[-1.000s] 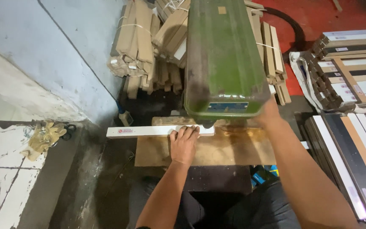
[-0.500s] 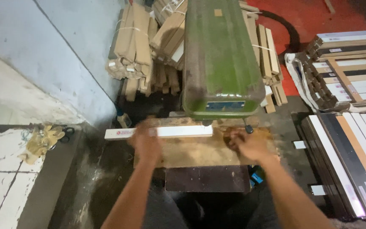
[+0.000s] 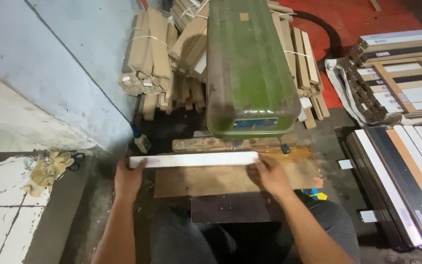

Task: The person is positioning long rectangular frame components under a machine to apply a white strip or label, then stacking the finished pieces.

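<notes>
White strip (image 3: 194, 159) lies crosswise on the wooden desk (image 3: 221, 180) below the green machine (image 3: 250, 73), left hand (image 3: 129, 178) and right hand (image 3: 268, 174) gripping its ends, positioning it; alignment seemingly comes next.

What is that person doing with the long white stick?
A person seated at a green machine holds a long white strip flat across a wooden work board. The left hand grips the strip's left end, which sticks out past the board. The right hand holds the right end, just below the machine's front. Bundles of wooden pieces are stacked behind, and flat panels lie to the right.
</notes>
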